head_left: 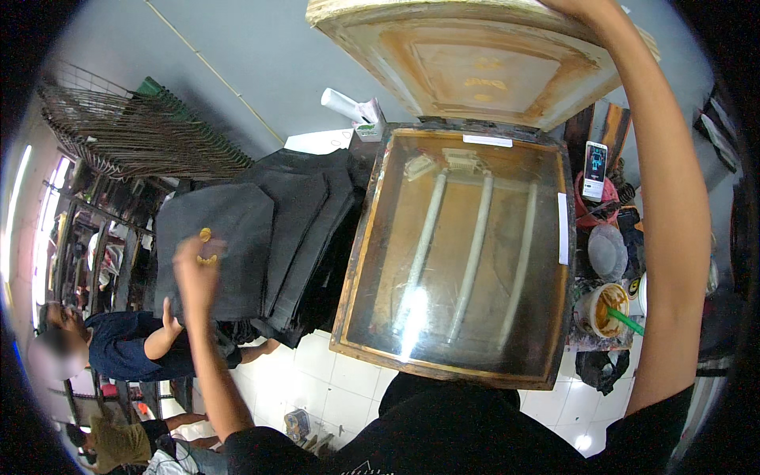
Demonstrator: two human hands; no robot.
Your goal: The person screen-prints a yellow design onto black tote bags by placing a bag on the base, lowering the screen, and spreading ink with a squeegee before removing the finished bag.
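Observation:
My right hand [576, 6] grips the upper edge of a wooden-framed printing screen [483, 67], raised and tilted above a glass-topped table [562, 309]. Pale tubes show beneath the glass. Part of that hand is cut off by the picture's upper edge. On the left, my left hand [196, 273] is over a black fabric piece [237, 229] bearing a small yellow print [206, 235]. Motion smears its fingers, so their grip is unclear. More black pieces [317, 190] lie stacked beneath and beside that one.
Right of the glass stand a phone [594, 168], a pink container [599, 194] and a tub of orange-yellow ink [594, 313] with a green-handled tool [625, 321]. A wire rack [134, 131] is at upper left. A co-worker [131, 344] reaches toward the fabric from the left.

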